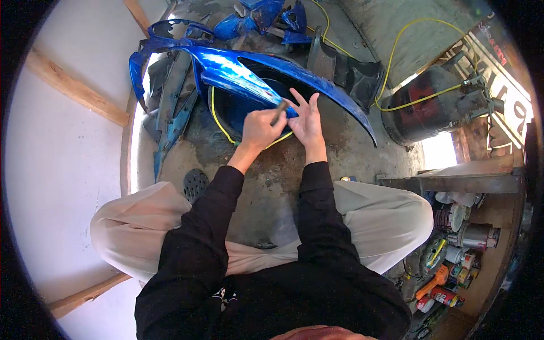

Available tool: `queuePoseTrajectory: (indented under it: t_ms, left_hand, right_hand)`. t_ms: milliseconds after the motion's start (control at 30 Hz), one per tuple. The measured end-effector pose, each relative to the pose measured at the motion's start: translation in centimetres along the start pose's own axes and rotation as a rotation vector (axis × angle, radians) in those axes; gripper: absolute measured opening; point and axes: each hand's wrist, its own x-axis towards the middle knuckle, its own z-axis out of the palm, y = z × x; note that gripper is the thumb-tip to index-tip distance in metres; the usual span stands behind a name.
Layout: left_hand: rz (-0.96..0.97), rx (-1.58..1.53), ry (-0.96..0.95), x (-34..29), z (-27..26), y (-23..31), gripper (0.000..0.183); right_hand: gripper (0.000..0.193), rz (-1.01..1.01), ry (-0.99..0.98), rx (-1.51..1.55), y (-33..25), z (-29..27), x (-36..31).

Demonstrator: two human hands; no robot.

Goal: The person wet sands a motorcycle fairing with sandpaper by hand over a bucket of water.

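A glossy blue vehicle body panel, long and forked, lies across a dark round tub. My left hand is closed around a small brownish block-like piece, held against the narrow inner prong of the panel. What the piece is made of is hard to make out. Beside it, my right hand has its palm turned up, thumb and some fingers spread apart. Its fingers touch the tip of that prong; part of the contact is hidden.
More blue panels lie at the back, and dark plastic parts sit behind right. A yellow hose runs to a dark cylindrical tank. Cans and an orange-handled tool crowd the shelf at right. A dark clog shows by my left knee.
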Motion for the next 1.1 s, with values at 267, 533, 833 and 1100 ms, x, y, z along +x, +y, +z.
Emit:
queuePoseTrajectory:
  t_ms: [267, 533, 833, 1100]
  left_hand:
    - [0.080, -0.015, -0.084, 0.2, 0.3, 0.3, 0.021]
    - [0.114, -0.054, -0.103, -0.1, 0.6, -0.1, 0.021]
    - [0.169, -0.083, -0.129, -0.3, 0.7, 0.1, 0.022]
    - [0.160, -0.065, -0.128, -0.2, 0.8, -0.2, 0.023]
  right_hand:
    - [0.111, -0.002, -0.006, 0.004, 0.2, -0.5, 0.3]
    - [0.110, -0.002, 0.018, -0.018, 0.1, -0.1, 0.2]
    - [0.108, 0.008, 0.028, -0.004, 0.3, -0.4, 0.4]
    - [0.107, 0.022, 0.028, 0.001, -0.1, 0.1, -0.1]
